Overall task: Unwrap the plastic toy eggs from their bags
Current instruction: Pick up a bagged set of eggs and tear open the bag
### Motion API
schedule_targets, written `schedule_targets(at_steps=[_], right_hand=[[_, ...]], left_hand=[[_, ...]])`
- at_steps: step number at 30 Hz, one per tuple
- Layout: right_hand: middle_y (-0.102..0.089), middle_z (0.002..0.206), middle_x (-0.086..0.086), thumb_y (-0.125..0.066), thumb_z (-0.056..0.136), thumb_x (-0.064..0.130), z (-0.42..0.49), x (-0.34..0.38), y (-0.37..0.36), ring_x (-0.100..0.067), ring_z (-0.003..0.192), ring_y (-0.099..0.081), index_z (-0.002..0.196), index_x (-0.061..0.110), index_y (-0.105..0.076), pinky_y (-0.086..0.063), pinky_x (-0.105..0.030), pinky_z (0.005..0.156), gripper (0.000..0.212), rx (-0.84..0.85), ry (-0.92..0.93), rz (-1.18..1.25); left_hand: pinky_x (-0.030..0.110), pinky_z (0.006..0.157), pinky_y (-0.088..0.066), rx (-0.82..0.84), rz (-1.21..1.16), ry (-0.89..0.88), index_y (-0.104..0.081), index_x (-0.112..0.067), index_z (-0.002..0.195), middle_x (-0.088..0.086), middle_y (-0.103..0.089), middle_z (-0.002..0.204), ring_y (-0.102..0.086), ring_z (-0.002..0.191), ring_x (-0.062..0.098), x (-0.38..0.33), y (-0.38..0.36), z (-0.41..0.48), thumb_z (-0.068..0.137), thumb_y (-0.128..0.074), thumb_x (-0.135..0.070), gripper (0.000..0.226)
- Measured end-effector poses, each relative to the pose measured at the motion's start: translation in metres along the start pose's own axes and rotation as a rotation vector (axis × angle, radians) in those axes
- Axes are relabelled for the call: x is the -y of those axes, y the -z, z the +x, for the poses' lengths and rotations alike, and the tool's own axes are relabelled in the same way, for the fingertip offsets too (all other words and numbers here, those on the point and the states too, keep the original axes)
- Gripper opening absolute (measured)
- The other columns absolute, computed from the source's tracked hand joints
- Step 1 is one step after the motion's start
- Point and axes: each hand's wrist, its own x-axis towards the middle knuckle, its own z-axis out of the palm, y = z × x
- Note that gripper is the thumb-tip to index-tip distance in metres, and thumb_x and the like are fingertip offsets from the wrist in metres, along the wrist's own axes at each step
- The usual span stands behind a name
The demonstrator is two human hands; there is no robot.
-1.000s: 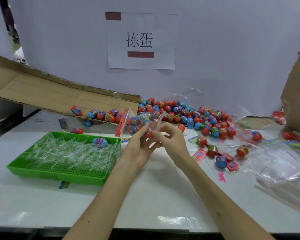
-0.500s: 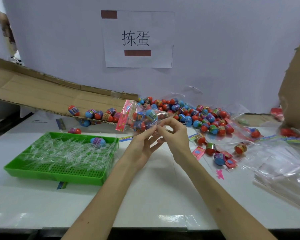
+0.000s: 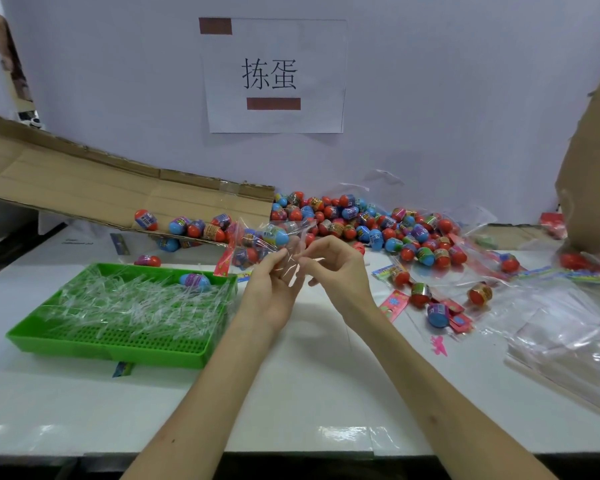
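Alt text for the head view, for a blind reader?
A left hand grips a clear bag of toy eggs above a white table while the right hand pinches its plastic. A green tray of clear wrappers and one egg sits left; loose red and blue eggs pile behind.

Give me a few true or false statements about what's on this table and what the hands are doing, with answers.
1. The left hand and the right hand both pinch a clear bag of eggs. True.
2. A pile of eggs lies at the back of the table. True.
3. The green tray is full of eggs. False: it holds mostly clear plastic strips and one egg.
4. The paper sign lies on the table. False: it hangs on the wall.
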Motion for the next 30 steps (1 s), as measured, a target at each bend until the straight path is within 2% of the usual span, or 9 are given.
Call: schedule_targets(at_steps=[4, 7, 10, 14, 18, 20, 22, 27, 30], right_hand=[[-0.074, 0.083, -0.006, -0.079, 0.085, 0.01, -0.001, -0.001, 0.0, -0.022, 0.073, -0.074, 0.091, 0.012, -0.065, -0.059, -0.029, 0.063, 0.015, 0.007, -0.063, 0.001], [-0.074, 0.081, -0.012, -0.076, 0.086, 0.002, -0.001, 0.0, -0.001, -0.027, 0.072, -0.074, 0.091, 0.004, -0.065, -0.062, -0.041, 0.068, 0.013, 0.02, -0.086, 0.034], [-0.071, 0.078, -0.014, -0.076, 0.085, -0.001, -0.004, 0.0, -0.005, -0.024, 0.066, -0.07, 0.086, 0.004, -0.065, -0.06, -0.038, 0.062, 0.012, 0.045, -0.107, 0.095], [-0.071, 0.081, -0.015, -0.075, 0.085, -0.001, -0.007, 0.0, -0.011, -0.019, 0.069, -0.07, 0.078, 0.014, -0.066, -0.057, -0.027, 0.06, 0.019, 0.07, -0.091, 0.079], [-0.071, 0.075, -0.001, -0.074, 0.085, 0.003, -0.008, -0.005, -0.01, -0.028, 0.069, -0.071, 0.08, 0.015, -0.064, -0.055, -0.028, 0.059, 0.016, 0.099, -0.043, -0.004], [-0.069, 0.076, 0.004, -0.073, 0.083, 0.006, -0.009, -0.006, -0.011, -0.031, 0.07, -0.072, 0.077, 0.023, -0.064, -0.056, -0.032, 0.061, 0.02, 0.109, 0.012, -0.069], [-0.068, 0.078, 0.006, -0.071, 0.082, 0.008, -0.009, -0.007, -0.012, -0.027, 0.071, -0.072, 0.075, 0.03, -0.063, -0.06, -0.039, 0.065, 0.024, 0.109, 0.056, -0.13], [-0.071, 0.081, -0.002, -0.073, 0.084, 0.004, -0.008, -0.009, -0.01, -0.027, 0.074, -0.073, 0.082, 0.02, -0.065, -0.061, -0.055, 0.072, 0.018, 0.104, 0.062, -0.127], [-0.071, 0.082, -0.004, -0.073, 0.084, 0.007, -0.008, -0.007, -0.009, -0.029, 0.075, -0.073, 0.083, 0.019, -0.065, -0.061, -0.057, 0.071, 0.015, 0.096, 0.044, -0.108]], left_hand=[[0.035, 0.092, -0.05, -0.034, 0.005, 0.026, -0.083, -0.014, 0.091, 0.001, -0.079, 0.092, -0.071, 0.087, 0.014, 0.002, 0.0, 0.0, 0.1, -0.056, -0.01, 0.028], [0.033, 0.071, -0.06, -0.018, 0.008, 0.043, -0.083, -0.018, 0.086, -0.006, -0.078, 0.103, -0.075, 0.084, 0.015, 0.002, -0.003, -0.004, 0.095, -0.066, -0.024, 0.02], [0.028, 0.061, -0.059, 0.012, -0.035, 0.095, -0.083, -0.017, 0.095, -0.003, -0.077, 0.11, -0.076, 0.084, 0.016, 0.001, -0.007, -0.007, 0.091, -0.069, -0.039, 0.026], [0.025, 0.087, -0.053, -0.005, -0.115, 0.153, -0.075, -0.015, 0.116, -0.003, -0.074, 0.123, -0.07, 0.114, 0.015, -0.002, -0.01, -0.009, 0.086, -0.072, -0.042, 0.04], [0.022, 0.059, -0.053, -0.048, -0.119, 0.153, -0.078, -0.019, 0.102, -0.009, -0.078, 0.109, -0.075, 0.082, 0.009, -0.001, -0.008, -0.007, 0.086, -0.074, -0.037, 0.025], [0.028, 0.083, -0.059, -0.051, -0.108, 0.152, -0.078, -0.018, 0.107, -0.009, -0.078, 0.108, -0.076, 0.086, 0.011, -0.002, -0.006, -0.005, 0.083, -0.074, -0.035, 0.03], [0.034, 0.104, -0.051, -0.033, -0.1, 0.171, -0.081, -0.015, 0.103, -0.006, -0.078, 0.109, -0.076, 0.095, 0.015, -0.003, -0.003, -0.003, 0.082, -0.074, -0.031, 0.028], [0.031, 0.074, -0.063, -0.026, -0.081, 0.158, -0.084, -0.014, 0.089, 0.001, -0.079, 0.098, -0.077, 0.089, 0.014, -0.004, 0.003, 0.001, 0.099, -0.059, -0.025, 0.029], [0.034, 0.084, -0.062, -0.033, -0.049, 0.173, -0.083, -0.01, 0.097, 0.005, -0.077, 0.107, -0.076, 0.095, 0.019, -0.005, 0.005, 0.001, 0.104, -0.053, -0.026, 0.035]])
